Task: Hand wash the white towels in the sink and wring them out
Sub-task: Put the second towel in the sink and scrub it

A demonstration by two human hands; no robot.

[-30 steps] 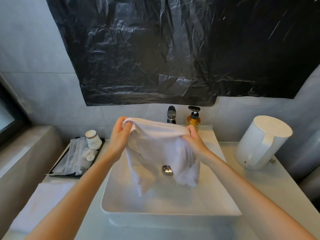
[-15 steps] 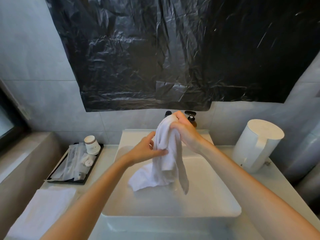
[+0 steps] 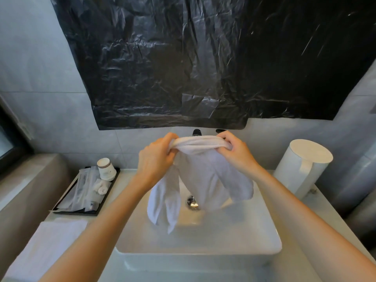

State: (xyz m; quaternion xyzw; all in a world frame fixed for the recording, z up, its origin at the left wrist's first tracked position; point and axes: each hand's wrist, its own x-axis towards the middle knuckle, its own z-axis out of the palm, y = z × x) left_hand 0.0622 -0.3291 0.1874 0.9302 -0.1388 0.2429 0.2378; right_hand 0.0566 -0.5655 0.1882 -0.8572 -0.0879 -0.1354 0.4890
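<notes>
Both hands, left and right, gripped a bunched white towel above the sink, its ends hanging toward six o'clock.

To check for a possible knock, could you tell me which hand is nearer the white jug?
Right. The right hand grips the towel just left of the white jug; the left hand grips the towel farther left, beyond the right hand.

Two white towels, one sink, one tray, one cup stack — one white jug, one black sheet.
</notes>
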